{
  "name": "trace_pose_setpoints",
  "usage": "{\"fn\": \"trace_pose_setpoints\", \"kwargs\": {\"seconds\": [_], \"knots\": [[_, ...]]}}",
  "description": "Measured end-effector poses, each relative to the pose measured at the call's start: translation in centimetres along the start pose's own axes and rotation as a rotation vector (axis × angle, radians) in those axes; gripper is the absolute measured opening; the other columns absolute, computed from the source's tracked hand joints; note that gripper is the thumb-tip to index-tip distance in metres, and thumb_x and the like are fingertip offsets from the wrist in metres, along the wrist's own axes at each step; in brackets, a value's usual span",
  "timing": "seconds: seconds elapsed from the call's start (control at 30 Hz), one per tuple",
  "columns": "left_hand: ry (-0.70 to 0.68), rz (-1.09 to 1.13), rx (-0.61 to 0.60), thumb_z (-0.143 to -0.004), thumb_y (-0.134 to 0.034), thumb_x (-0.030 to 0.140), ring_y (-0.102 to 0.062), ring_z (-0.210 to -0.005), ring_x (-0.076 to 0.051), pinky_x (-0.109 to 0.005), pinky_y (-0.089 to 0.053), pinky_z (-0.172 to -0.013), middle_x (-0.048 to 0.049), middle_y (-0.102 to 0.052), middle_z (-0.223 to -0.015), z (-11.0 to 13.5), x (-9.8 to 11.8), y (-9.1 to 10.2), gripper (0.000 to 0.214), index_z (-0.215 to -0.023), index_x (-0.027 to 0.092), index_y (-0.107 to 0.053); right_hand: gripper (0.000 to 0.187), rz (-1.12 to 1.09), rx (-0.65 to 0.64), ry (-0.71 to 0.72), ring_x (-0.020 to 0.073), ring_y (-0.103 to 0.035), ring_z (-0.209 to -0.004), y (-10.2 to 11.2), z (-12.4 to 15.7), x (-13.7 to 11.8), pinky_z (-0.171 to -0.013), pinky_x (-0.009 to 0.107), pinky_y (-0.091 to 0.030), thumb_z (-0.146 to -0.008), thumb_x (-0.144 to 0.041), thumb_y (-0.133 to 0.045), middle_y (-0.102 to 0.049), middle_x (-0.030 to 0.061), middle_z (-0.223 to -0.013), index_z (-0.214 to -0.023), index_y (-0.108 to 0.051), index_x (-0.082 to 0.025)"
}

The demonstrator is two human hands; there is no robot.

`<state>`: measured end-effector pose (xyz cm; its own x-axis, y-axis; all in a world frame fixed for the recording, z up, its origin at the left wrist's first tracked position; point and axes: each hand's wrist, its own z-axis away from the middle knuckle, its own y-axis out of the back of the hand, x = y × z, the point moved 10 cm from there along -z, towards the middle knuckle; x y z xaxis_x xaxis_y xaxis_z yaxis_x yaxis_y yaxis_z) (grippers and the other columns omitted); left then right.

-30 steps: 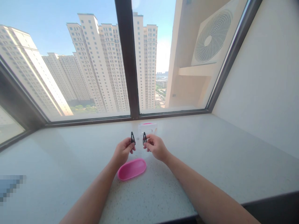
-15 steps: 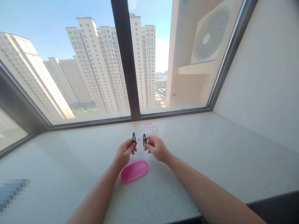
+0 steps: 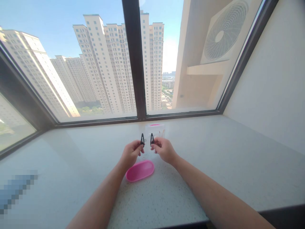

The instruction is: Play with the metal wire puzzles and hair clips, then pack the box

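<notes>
Between thumb and fingers, my left hand [image 3: 132,152] pinches a black snap hair clip [image 3: 142,139], its narrow end pointing up. A matching black hair clip [image 3: 152,139] stands upright in the pinch of my right hand [image 3: 165,149]. The two clips are side by side with a small gap between them. Just below my hands, a pink oval tray [image 3: 140,171] lies on the pale speckled sill, close to my left wrist. Behind my right hand is a clear plastic bag [image 3: 156,129] with a pink strip at its top; my fingers partly hide it.
The speckled sill [image 3: 83,159] runs up to a dark window frame [image 3: 100,121]. A white wall [image 3: 269,95] rises on the right. A blurred blue patch [image 3: 16,189] sits at the left edge. High-rises and an air-conditioner unit [image 3: 221,35] show outside.
The view has shifted slightly, so most things appear a little further right and higher. Both hands still hold their clips upright, side by side.
</notes>
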<state>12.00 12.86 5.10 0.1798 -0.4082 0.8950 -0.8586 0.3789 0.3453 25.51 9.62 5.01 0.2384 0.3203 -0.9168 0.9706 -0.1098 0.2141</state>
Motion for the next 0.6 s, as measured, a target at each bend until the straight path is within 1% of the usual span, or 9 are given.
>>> {"fn": "trace_pose_setpoints", "kwargs": {"seconds": [0.2, 0.4, 0.6], "knots": [[0.0, -0.008, 0.028, -0.082, -0.051, 0.032, -0.049, -0.05, -0.01, -0.022, -0.04, -0.051, -0.0011, -0.061, -0.061, 0.06, 0.17, 0.34, 0.019, -0.081, 0.014, -0.059, 0.012, 0.0, -0.007, 0.015, 0.011, -0.056, -0.052, -0.05, 0.08, -0.37, -0.048, 0.021, -0.046, -0.076, -0.023, -0.056, -0.064, 0.0037, -0.065, -0.081, -0.06, -0.013], [0.004, -0.01, 0.029, -0.082, -0.05, 0.032, -0.049, -0.049, -0.01, -0.022, -0.039, -0.05, -0.0011, -0.061, -0.062, -0.03, -0.02, 0.37, 0.019, -0.082, 0.014, -0.059, 0.01, 0.001, -0.013, 0.018, 0.013, -0.059, -0.057, -0.34, 0.11, -0.31, -0.05, 0.023, -0.048, -0.076, -0.023, -0.056, -0.064, 0.004, -0.066, -0.078, -0.059, -0.014], [0.016, -0.014, 0.032, -0.083, -0.05, 0.032, -0.048, -0.047, -0.009, -0.022, -0.039, -0.049, -0.0009, -0.062, -0.064, -0.1, -0.09, 0.51, 0.018, -0.084, 0.015, -0.056, 0.007, 0.006, -0.005, 0.023, 0.0115, -0.058, -0.054, -0.29, 0.27, -0.83, -0.052, 0.023, -0.048, -0.076, -0.021, -0.056, -0.064, 0.0032, -0.065, -0.075, -0.058, -0.014]]}}
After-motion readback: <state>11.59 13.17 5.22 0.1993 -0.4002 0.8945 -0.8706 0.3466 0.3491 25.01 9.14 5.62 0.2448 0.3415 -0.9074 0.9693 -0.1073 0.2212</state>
